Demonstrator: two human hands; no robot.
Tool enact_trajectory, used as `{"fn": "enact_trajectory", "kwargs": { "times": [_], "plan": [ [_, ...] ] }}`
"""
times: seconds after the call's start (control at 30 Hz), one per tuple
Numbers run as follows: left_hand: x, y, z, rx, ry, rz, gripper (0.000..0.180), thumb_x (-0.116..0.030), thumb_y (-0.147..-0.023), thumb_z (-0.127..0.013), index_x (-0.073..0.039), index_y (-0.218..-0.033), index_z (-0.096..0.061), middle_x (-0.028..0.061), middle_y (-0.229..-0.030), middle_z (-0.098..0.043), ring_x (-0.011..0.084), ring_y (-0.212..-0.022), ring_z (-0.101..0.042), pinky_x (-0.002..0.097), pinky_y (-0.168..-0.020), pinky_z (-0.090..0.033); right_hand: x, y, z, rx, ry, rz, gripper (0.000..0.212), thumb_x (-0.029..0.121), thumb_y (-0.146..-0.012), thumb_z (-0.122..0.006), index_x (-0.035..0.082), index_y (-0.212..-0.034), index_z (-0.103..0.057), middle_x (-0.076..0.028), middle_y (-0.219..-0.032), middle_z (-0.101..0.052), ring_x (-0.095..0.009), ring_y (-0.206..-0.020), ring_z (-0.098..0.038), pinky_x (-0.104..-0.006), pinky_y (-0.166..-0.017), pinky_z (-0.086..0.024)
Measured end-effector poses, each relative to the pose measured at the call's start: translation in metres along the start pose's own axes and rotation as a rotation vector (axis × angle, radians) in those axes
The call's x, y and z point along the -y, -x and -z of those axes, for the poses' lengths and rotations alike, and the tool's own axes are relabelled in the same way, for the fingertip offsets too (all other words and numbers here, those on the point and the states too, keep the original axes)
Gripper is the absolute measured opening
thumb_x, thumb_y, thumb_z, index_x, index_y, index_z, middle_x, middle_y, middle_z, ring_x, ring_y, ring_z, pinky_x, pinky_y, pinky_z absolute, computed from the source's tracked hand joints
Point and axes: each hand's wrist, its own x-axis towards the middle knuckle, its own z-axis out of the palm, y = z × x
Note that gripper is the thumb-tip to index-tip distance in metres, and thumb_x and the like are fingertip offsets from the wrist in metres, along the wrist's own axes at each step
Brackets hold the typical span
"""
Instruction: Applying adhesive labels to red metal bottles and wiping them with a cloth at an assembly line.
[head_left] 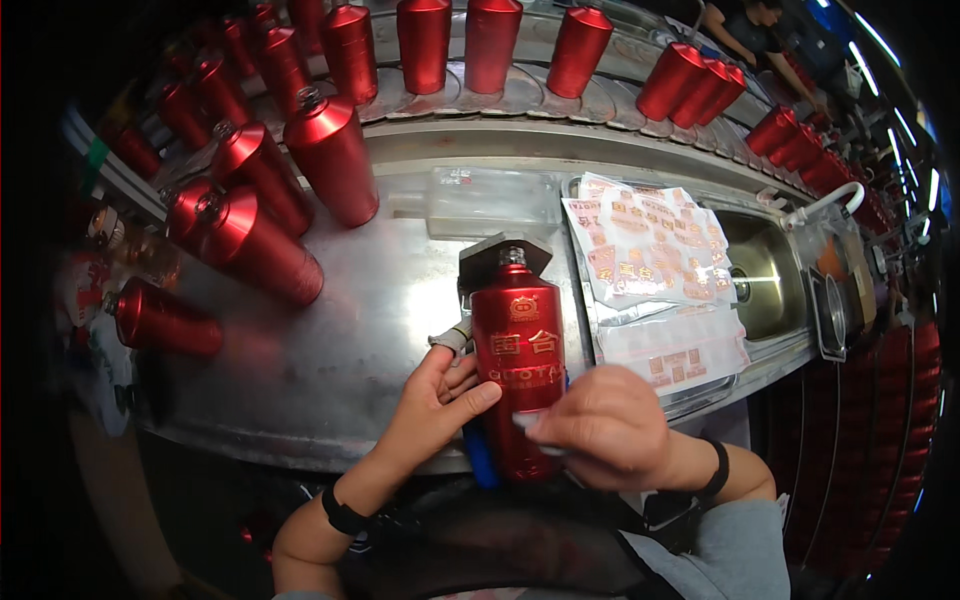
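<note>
A glossy red bottle (515, 325) with gold lettering and a clear-topped neck lies in front of me, its neck pointing away. Behind its shoulder shows a dark angular support (540, 252). My left hand (440, 400) is closed on the bottle's left side, thumb on its front; a grey wrap covers one fingertip. My right hand (612, 425), slightly blurred, is pinched around a small whitish piece (530, 422) at the bottle's lower front. What that piece is does not show clearly. Something blue (480, 455) shows beneath the bottle's left side.
Several red bottles (335, 160) stand on the metal table at left, and one (165, 318) lies tilted. White sheets (650, 245) with gold-printed decals lie at right, before a sink (765, 265). A clear flat box (490, 200) sits behind. A conveyor (620, 120) carries more bottles; a person (745, 35) works beyond.
</note>
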Motion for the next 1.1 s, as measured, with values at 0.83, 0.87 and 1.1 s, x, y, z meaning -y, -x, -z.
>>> {"fn": "enact_trajectory", "kwargs": {
  "times": [0.83,0.87,1.1],
  "plan": [
    [-0.007,0.012,-0.022,-0.135,-0.030,-0.056,0.050,-0.019,-0.098,-0.051,0.002,-0.142,-0.040,0.0121,-0.125,-0.059,0.0153,-0.108,-0.061,0.0291,-0.092,-0.049,0.018,-0.001,-0.010,-0.107,-0.154,-0.114,0.023,0.010,-0.079,-0.074,0.003,-0.099,-0.065,-0.011,-0.087,-0.062,-0.026,-0.077,-0.063,-0.0360,-0.069,-0.051],
    [-0.004,0.012,-0.023,-0.144,-0.057,-0.043,0.050,-0.019,-0.098,-0.051,0.002,-0.142,-0.040,0.0121,-0.125,-0.059,0.0153,-0.108,-0.061,0.0291,-0.092,-0.049,0.011,0.003,-0.009,-0.169,-0.148,-0.242,0.023,0.010,-0.080,-0.074,0.003,-0.100,-0.064,-0.012,-0.087,-0.063,-0.028,-0.076,-0.064,-0.0355,-0.069,-0.051],
    [0.004,0.009,-0.029,-0.167,-0.040,-0.155,0.057,-0.004,-0.093,-0.063,0.003,-0.143,-0.035,0.0153,-0.123,-0.061,0.0172,-0.114,-0.059,0.0286,-0.099,-0.047,-0.006,0.048,-0.026,-0.432,-0.322,-0.917,0.026,0.018,-0.082,-0.078,0.002,-0.092,-0.060,-0.008,-0.080,-0.062,-0.015,-0.072,-0.059,-0.0292,-0.065,-0.048]
  ]
}}
